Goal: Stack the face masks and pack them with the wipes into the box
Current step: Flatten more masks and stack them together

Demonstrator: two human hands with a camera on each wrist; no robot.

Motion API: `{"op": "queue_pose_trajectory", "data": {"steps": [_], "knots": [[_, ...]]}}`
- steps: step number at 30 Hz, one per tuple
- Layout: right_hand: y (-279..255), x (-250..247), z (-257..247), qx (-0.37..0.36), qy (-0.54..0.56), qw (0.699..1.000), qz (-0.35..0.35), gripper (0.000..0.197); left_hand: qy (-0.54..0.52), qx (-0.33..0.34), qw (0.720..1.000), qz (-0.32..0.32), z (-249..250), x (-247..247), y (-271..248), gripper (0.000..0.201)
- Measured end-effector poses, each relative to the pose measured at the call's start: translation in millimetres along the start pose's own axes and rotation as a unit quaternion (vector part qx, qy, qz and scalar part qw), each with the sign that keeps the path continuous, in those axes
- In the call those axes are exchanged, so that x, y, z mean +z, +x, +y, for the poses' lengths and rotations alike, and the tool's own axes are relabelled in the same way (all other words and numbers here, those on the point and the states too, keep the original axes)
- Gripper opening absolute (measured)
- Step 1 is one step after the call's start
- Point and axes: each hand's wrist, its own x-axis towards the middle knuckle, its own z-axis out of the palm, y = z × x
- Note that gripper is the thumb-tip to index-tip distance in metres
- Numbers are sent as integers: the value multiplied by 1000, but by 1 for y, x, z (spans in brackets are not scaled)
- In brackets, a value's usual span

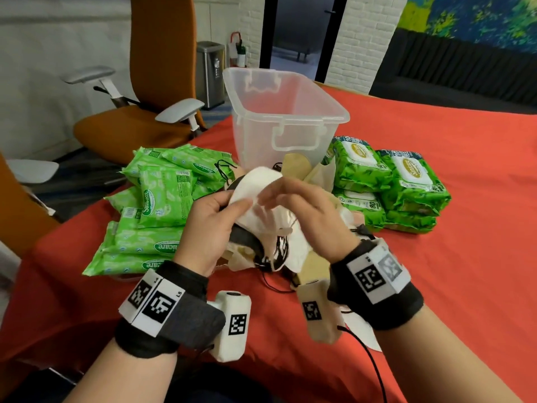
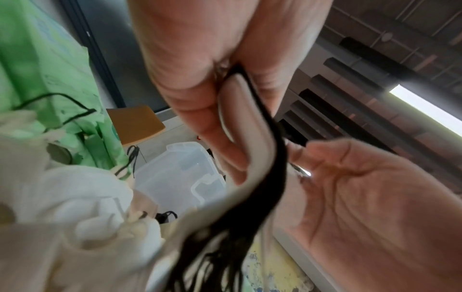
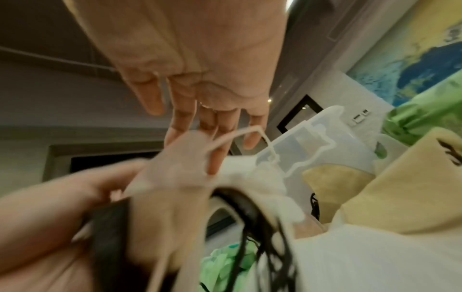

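My left hand point(image 1: 229, 207) grips a small stack of face masks point(image 1: 258, 184), a white one on top and black ones under it, held above the table in front of the clear plastic box point(image 1: 290, 112). The left wrist view shows the stack's white and black edges point(image 2: 252, 158) clamped between thumb and fingers. My right hand point(image 1: 282, 199) lies with straight, spread fingers point(image 3: 217, 126) on the top white mask point(image 3: 175, 177), whose ear loop point(image 3: 237, 136) crosses them. More beige and white masks point(image 1: 299, 167) lie loose under my hands. Green wipes packs sit in a pile on the left point(image 1: 162, 199) and in stacks on the right point(image 1: 386, 181).
The red tablecloth point(image 1: 465, 257) covers the table, bare to the right and near me. An orange office chair point(image 1: 157, 82) stands past the table's left edge. The box stands upright without a lid, with little showing inside it.
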Motion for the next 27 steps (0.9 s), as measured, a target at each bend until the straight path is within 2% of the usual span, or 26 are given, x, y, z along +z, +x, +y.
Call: {"op": "queue_pose_trajectory", "data": {"steps": [1,3,5,6,7,9,13,17,19,20,21,24,25,27], "knots": [[3,-4,3,18,36,999,26,21,18,1,1000,-2,-1,-3,0,19],[7,-11,9,49,-7,997,60,24,27,-6,999,-19,-2,-7,-1,25],[12,-15,15,84,-26,995,38,24,29,-11,999,-32,1,-6,-3,26],[13,-14,13,96,-10,995,30,16,28,-13,999,-36,2,-6,-3,26],[13,-14,12,95,3,995,38,12,29,-12,999,-36,3,-5,-4,26],[14,-13,11,63,-4,995,77,23,29,-9,999,-34,3,-7,-4,22],[14,-5,8,46,-5,993,112,27,43,7,999,-29,1,-10,-2,16],[15,4,5,56,-14,990,126,29,57,28,997,-47,-1,-8,-4,21],[16,7,3,53,-27,990,130,22,48,38,997,-54,-1,-9,-4,27],[17,8,2,63,-30,990,122,21,46,50,996,-49,-2,-10,-5,30],[17,8,1,85,-18,992,95,30,42,70,996,-44,-2,-11,-5,34],[13,10,-2,127,123,983,-46,59,22,125,991,-50,0,-13,-8,58],[11,9,-3,118,154,979,-68,65,25,137,989,-44,0,-15,-7,61],[9,8,-2,78,193,974,-87,82,59,139,988,-24,0,-18,-5,53]]}}
